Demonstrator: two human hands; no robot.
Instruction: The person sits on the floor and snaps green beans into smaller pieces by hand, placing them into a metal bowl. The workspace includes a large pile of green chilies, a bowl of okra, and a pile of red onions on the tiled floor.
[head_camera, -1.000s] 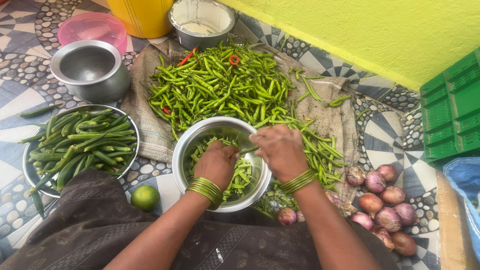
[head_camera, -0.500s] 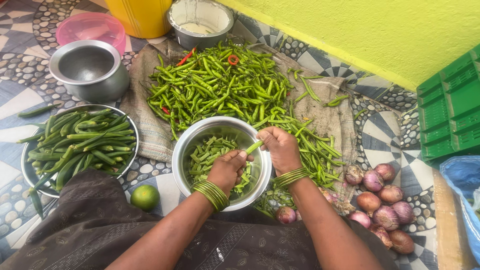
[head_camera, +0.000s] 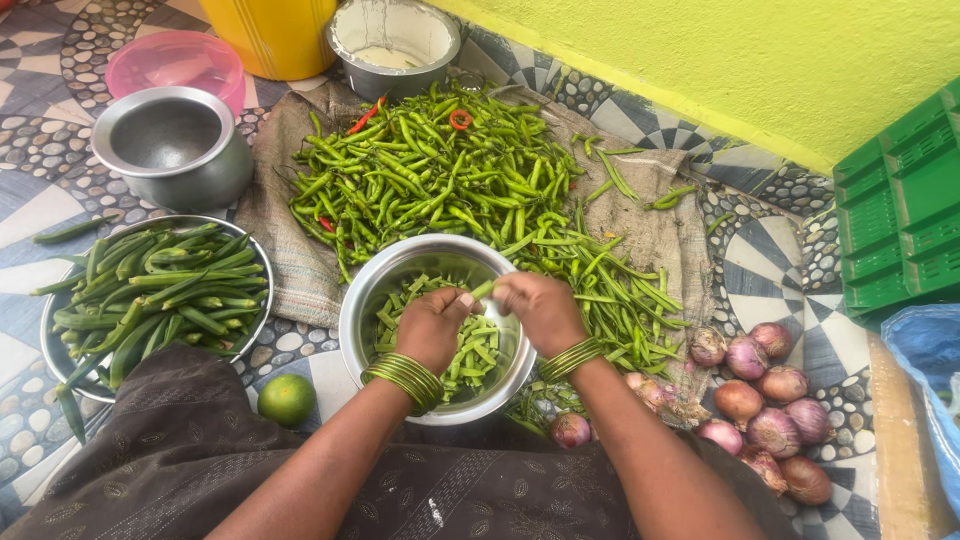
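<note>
Both hands met over the steel bowl (head_camera: 362, 322), pinching one green chilli (head_camera: 484, 289) between them. The chilli lay almost level above the bowl's middle, its long axis running left to right with the right end tipped slightly up. The left hand (head_camera: 432, 327) gripped its left end with thumb and fingertips pressed together, the other fingers curled under. The right hand (head_camera: 540, 308) was closed in a loose fist around the right end, so the tip there was hidden. Green bangles (head_camera: 404, 378) circled both wrists.

The bowl was partly filled with short green chilli pieces (head_camera: 468, 352). Its rim left little room: the far edge touched the big heap of whole chillies (head_camera: 440, 170) spread on a brown sack (head_camera: 278, 160), and more chillies trailed along the right side. Red onions (head_camera: 760, 395) lay to the right, near but apart from the bowl. On the left, a steel plate (head_camera: 52, 352) of okra (head_camera: 160, 295) sat just beside it, and a lime (head_camera: 287, 399) lay between the two, close to the person's dark patterned cloth (head_camera: 150, 460).

Farther back stood an empty steel pot (head_camera: 170, 145), a pink tub (head_camera: 178, 62), a yellow bucket (head_camera: 275, 35) and a grey pail (head_camera: 392, 42). The floor (head_camera: 790, 255) was patterned pebble tile, the wall (head_camera: 700, 50) bright yellow-green, with a green crate (head_camera: 900, 210) at right.
</note>
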